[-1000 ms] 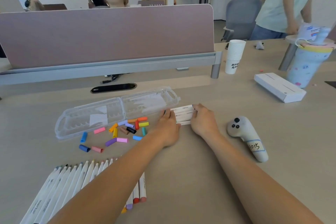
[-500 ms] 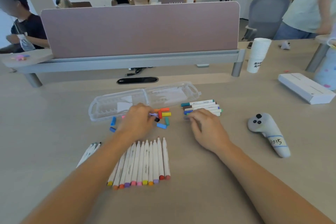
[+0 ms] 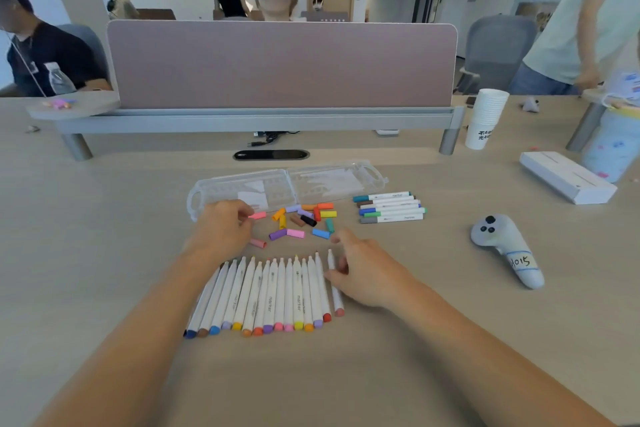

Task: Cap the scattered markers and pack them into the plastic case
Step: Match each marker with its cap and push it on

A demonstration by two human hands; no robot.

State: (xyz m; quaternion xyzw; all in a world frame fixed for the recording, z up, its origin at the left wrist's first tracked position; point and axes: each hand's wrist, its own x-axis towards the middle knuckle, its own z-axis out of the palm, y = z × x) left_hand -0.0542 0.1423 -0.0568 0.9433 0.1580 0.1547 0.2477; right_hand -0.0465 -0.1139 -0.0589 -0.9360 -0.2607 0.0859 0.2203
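the open plastic case (image 3: 287, 189) lies flat beyond the work. my right hand (image 3: 367, 274) pinches the salmon-ended marker (image 3: 334, 284) at the right end of the uncapped row (image 3: 270, 291). my left hand (image 3: 221, 229) curls its fingertips onto a pink cap (image 3: 258, 216); i can't tell if it grips. i'd match the cap's shade to the marker's end, then push straight on. counts: fifteen uncapped, five or six capped markers (image 3: 389, 208), about sixteen loose caps (image 3: 304, 218).
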